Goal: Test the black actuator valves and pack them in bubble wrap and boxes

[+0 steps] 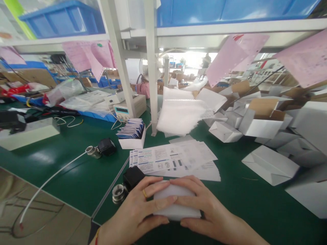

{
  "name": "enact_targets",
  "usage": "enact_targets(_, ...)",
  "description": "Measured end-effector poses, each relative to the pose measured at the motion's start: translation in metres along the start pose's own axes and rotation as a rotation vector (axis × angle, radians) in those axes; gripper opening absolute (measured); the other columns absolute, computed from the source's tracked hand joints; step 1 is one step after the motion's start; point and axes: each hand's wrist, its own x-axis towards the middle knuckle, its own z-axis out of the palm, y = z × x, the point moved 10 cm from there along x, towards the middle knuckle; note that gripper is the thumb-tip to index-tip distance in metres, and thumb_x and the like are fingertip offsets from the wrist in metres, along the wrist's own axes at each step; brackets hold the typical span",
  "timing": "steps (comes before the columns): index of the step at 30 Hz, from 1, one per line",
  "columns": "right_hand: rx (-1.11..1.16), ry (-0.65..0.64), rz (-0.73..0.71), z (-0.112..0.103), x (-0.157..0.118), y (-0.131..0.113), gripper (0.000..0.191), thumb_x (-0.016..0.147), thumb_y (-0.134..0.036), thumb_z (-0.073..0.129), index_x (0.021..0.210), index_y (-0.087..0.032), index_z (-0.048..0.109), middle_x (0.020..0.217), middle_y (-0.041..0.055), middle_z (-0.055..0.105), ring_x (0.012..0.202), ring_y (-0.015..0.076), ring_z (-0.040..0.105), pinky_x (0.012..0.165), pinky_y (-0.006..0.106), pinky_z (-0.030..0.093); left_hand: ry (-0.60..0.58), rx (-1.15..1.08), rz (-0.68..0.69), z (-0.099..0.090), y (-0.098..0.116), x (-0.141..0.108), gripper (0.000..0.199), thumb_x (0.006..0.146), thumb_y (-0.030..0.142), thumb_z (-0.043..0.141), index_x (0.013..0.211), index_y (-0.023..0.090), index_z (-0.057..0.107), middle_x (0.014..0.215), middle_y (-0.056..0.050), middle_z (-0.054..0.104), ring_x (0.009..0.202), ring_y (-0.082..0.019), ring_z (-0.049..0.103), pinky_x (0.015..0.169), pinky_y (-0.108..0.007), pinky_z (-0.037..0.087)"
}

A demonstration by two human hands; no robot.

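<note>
Both hands close around a small white block-like bundle (178,206) at the table's front edge; it could be a carton or something wrapped in white sheet. My left hand (145,206) grips its left side, fingers on top and thumb on the near face. On the right side, my right hand (201,200) mirrors that hold. Just beyond my left hand lies a metal valve (119,194) with a black actuator box (133,177). Printed instruction sheets (163,158) are spread behind the bundle. What is inside the bundle is hidden.
Folded white cartons (270,163) pile up on the right. White foam sheets (177,115) lie behind the papers, beside a box of booklets (131,136). Another valve (93,152) with a white cable sits left. A shelf post (152,68) rises from the table.
</note>
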Motion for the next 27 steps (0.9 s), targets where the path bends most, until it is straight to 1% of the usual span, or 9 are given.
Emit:
enact_targets(5,-0.034,-0.017,-0.009,-0.007,0.005,-0.008,0.078,0.079,0.001,0.088,0.139,-0.040,0.058,0.155,-0.0031,0.043,0.133,0.0258,0.042,0.114,0.039,0.040,0.006,-0.031,-0.007,-0.002,-0.001,-0.001,0.041,0.105,0.035,0.052,0.145,0.033,0.054,0.154,0.001,0.053,0.144,-0.018,0.040,0.117,-0.036,0.051)
enact_targets(9,-0.162,0.021,-0.076,-0.002,-0.001,-0.014,0.087,0.076,0.003,0.089,0.144,-0.036,0.051,0.156,-0.0002,0.041,0.136,0.0275,0.038,0.117,0.041,0.038,-0.025,-0.109,-0.009,0.012,-0.002,-0.010,0.037,0.105,0.035,0.050,0.142,0.034,0.057,0.161,0.001,0.041,0.151,-0.020,0.030,0.121,-0.039,0.046)
enact_targets(11,-0.207,0.058,-0.110,0.003,-0.005,-0.013,0.095,0.071,-0.008,0.099,0.147,-0.033,0.047,0.158,0.0023,0.039,0.140,0.0308,0.033,0.118,0.045,0.038,0.002,-0.150,0.000,0.018,-0.002,-0.016,0.035,0.104,0.034,0.053,0.139,0.032,0.058,0.165,0.000,0.034,0.154,-0.023,0.025,0.124,-0.041,0.041)
enact_targets(14,-0.256,0.127,-0.145,0.009,-0.011,-0.008,0.103,0.068,-0.024,0.104,0.151,-0.028,0.043,0.160,0.0069,0.036,0.143,0.0356,0.028,0.118,0.052,0.038,0.087,-0.206,0.009,0.022,-0.004,-0.023,0.035,0.102,0.022,0.056,0.136,0.030,0.058,0.167,0.001,0.029,0.157,-0.024,0.022,0.128,-0.041,0.035)
enact_targets(16,-0.297,0.157,-0.156,0.013,-0.015,-0.006,0.093,0.078,-0.021,0.097,0.152,-0.024,0.042,0.161,0.0102,0.034,0.145,0.0370,0.027,0.117,0.055,0.039,0.118,-0.233,0.011,0.024,-0.005,-0.024,0.035,0.101,0.017,0.056,0.134,0.030,0.058,0.165,0.001,0.031,0.156,-0.024,0.022,0.129,-0.041,0.031)
enact_targets(19,-0.341,0.168,-0.176,0.018,-0.020,-0.007,0.072,0.092,-0.020,0.082,0.153,-0.020,0.043,0.162,0.0128,0.032,0.147,0.0384,0.026,0.115,0.058,0.041,0.145,-0.247,0.016,0.024,-0.004,-0.022,0.031,0.101,0.017,0.057,0.130,0.028,0.061,0.161,0.000,0.037,0.155,-0.024,0.025,0.130,-0.040,0.031)
enact_targets(21,-0.381,0.168,-0.181,0.021,-0.022,-0.009,0.064,0.097,-0.018,0.074,0.153,-0.019,0.043,0.163,0.0134,0.030,0.148,0.0387,0.024,0.113,0.058,0.044,0.173,-0.250,0.017,0.021,-0.002,-0.020,0.028,0.102,0.019,0.056,0.128,0.027,0.063,0.156,-0.001,0.042,0.154,-0.023,0.028,0.129,-0.040,0.033)
enact_targets(24,-0.413,0.185,-0.177,0.022,-0.021,-0.010,0.064,0.095,-0.014,0.072,0.153,-0.018,0.043,0.162,0.0149,0.031,0.147,0.0386,0.026,0.111,0.058,0.047,0.229,-0.235,0.017,0.017,0.001,-0.020,0.026,0.102,0.018,0.055,0.125,0.026,0.064,0.148,-0.004,0.052,0.152,-0.022,0.032,0.127,-0.043,0.039)
enact_targets(27,-0.332,0.220,-0.154,0.016,-0.015,-0.007,0.074,0.086,-0.012,0.077,0.152,-0.025,0.046,0.159,0.0131,0.037,0.141,0.0377,0.038,0.110,0.059,0.047,0.237,-0.211,-0.013,0.018,0.002,-0.022,0.031,0.102,0.015,0.053,0.129,0.026,0.063,0.146,-0.006,0.056,0.153,-0.022,0.032,0.123,-0.045,0.044)
